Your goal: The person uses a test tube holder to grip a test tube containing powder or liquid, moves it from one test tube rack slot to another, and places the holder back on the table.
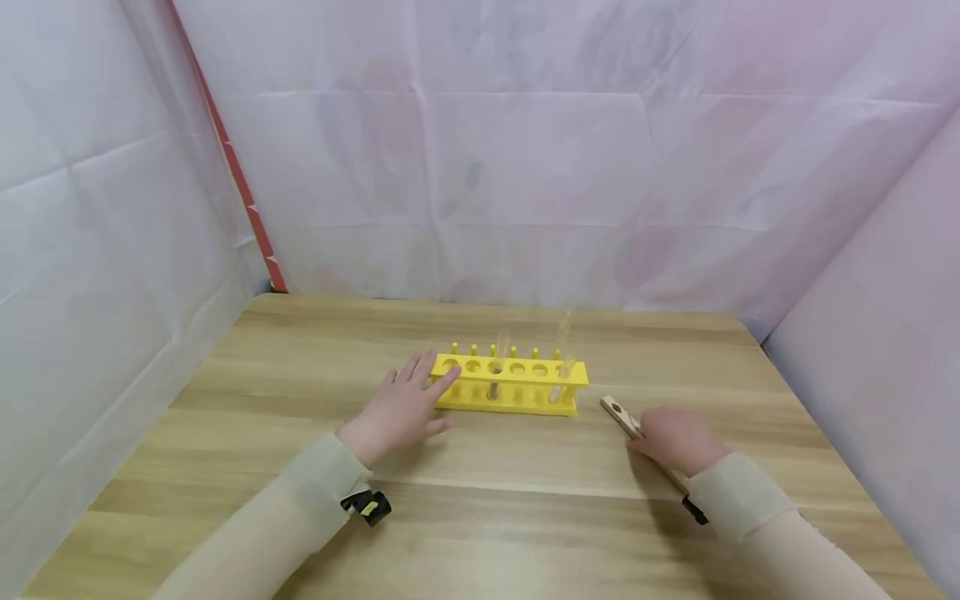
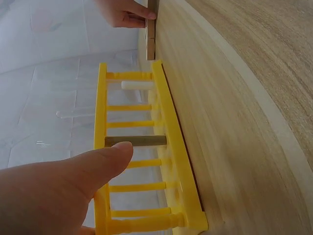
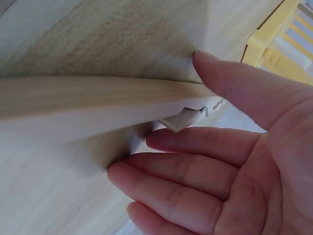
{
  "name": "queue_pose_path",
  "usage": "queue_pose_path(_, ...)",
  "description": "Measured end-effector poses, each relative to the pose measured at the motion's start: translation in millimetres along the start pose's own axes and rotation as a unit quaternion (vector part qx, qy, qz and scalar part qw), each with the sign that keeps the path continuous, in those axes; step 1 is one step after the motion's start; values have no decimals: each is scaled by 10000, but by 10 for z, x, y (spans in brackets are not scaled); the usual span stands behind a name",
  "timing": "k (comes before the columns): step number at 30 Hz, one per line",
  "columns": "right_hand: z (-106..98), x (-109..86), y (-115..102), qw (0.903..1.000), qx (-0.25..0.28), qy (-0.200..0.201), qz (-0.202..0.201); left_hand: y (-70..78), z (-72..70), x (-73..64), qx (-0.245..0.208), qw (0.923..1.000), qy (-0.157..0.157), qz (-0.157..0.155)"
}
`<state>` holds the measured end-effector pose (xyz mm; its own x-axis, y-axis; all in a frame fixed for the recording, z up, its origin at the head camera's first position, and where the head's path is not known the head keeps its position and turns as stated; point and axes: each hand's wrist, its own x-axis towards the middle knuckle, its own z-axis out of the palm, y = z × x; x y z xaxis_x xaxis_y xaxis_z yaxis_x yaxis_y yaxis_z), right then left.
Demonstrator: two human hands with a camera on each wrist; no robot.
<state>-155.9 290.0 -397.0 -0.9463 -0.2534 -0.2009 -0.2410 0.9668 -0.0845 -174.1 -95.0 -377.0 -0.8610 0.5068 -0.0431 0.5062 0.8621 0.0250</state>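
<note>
A yellow test tube rack (image 1: 506, 407) stands upright on the wooden table. In its middle hole is a glass test tube with brownish contents (image 2: 142, 141); near the right end sits another with white contents (image 2: 137, 85). My left hand (image 1: 397, 417) is at the rack's left end, fingers spread and extended over its top plate, the thumb (image 2: 110, 161) in front of the uprights. To the right of the rack, a wooden test tube holder (image 1: 617, 413) lies on the table. My right hand (image 1: 678, 437) is over it, thumb on one side and loosely bent fingers (image 3: 176, 181) on the other, with gaps around the wood.
Pale patterned cloth (image 1: 525, 167) hangs behind the table (image 1: 495, 525) and along both sides. A red strip (image 1: 236, 171) runs down the back left corner. Black wrist devices (image 1: 367, 506) sit on both cuffs.
</note>
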Motion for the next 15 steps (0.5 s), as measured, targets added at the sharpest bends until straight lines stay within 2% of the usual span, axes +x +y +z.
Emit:
queue_pose_path(8,103,12,-3,9997,-130,195,65,-14,116,9,4,10000,-19,47)
queue_pose_path(15,62,-21,28,9991,-266,262,223,27,115,30,34,9998,169,130)
